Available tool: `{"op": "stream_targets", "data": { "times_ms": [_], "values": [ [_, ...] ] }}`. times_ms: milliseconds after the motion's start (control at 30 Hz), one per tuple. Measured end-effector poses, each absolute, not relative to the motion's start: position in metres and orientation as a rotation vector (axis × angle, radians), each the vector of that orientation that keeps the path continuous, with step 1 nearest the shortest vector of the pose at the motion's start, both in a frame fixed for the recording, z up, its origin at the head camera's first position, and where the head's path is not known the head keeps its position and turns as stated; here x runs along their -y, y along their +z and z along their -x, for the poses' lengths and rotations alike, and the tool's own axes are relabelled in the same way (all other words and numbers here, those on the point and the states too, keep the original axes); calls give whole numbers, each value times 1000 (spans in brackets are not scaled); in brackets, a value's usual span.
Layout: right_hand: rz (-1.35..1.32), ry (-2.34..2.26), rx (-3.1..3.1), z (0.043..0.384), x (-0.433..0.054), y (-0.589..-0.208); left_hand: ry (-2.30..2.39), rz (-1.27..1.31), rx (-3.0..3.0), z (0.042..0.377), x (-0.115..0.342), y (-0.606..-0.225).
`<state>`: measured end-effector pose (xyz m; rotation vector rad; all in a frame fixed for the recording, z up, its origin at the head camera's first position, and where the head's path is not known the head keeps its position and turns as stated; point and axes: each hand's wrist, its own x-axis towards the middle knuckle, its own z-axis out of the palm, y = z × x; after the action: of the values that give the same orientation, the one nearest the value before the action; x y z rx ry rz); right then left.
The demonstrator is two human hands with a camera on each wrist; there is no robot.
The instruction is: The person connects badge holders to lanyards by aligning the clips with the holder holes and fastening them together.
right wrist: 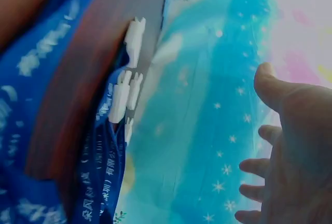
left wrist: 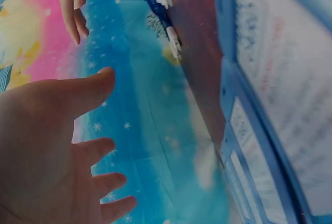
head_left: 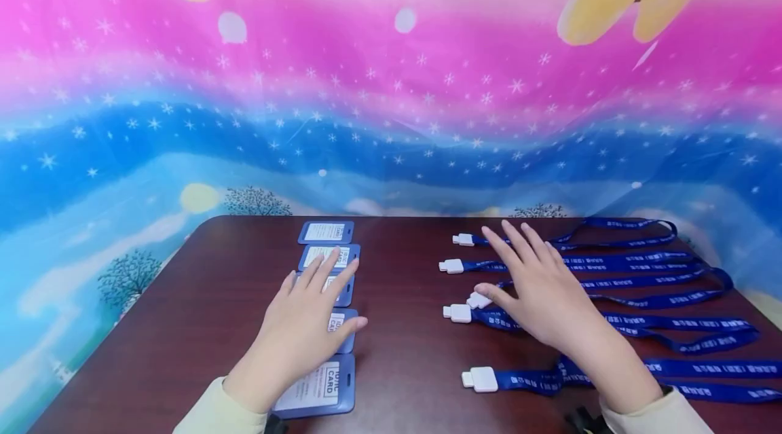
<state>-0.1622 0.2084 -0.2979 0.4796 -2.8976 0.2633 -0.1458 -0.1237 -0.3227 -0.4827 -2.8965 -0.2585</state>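
My left hand (head_left: 305, 325) is held above a column of blue ID card holders, fingers spread and holding nothing. The nearest card holder (head_left: 347, 385) shows a white insert printed "ID/IC CARD"; my hand and forearm cover parts of several. In the left wrist view, a gap shows between the hand (left wrist: 41, 130) and the card holders (left wrist: 280, 68). Over the lanyards on the right, my right hand (head_left: 544, 291) has its fingers extended and nothing in its grasp. Each dark blue lanyard (head_left: 647, 261) bears white lettering, and white plastic clips (head_left: 482, 380) point left.
A dark reddish-brown table (head_left: 403, 352) carries both groups, with a bare strip of wood between them. Behind its far edge hangs a backdrop cloth (head_left: 379, 115) in pink and blue with snowflakes. The lanyards' loops reach toward the table's right edge.
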Motion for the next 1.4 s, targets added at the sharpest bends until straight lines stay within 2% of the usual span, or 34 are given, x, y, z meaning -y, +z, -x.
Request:
{"op": "stream_targets", "data": {
  "times_ms": [333, 767, 1100, 1400],
  "values": [
    [-613, 192, 2829, 140, -202, -318, -247, 593, 2886, 123, 141, -332],
    [-823, 156, 2874, 113, -198, -331, -152, 807, 2912, 109, 154, -351],
    [-946, 170, 2993, 109, -207, -350, -115, 816, 3000, 104, 160, -361],
    [-1032, 116, 2845, 111, -192, -345, -158, 790, 3059, 105, 153, -349]
  ]
}}
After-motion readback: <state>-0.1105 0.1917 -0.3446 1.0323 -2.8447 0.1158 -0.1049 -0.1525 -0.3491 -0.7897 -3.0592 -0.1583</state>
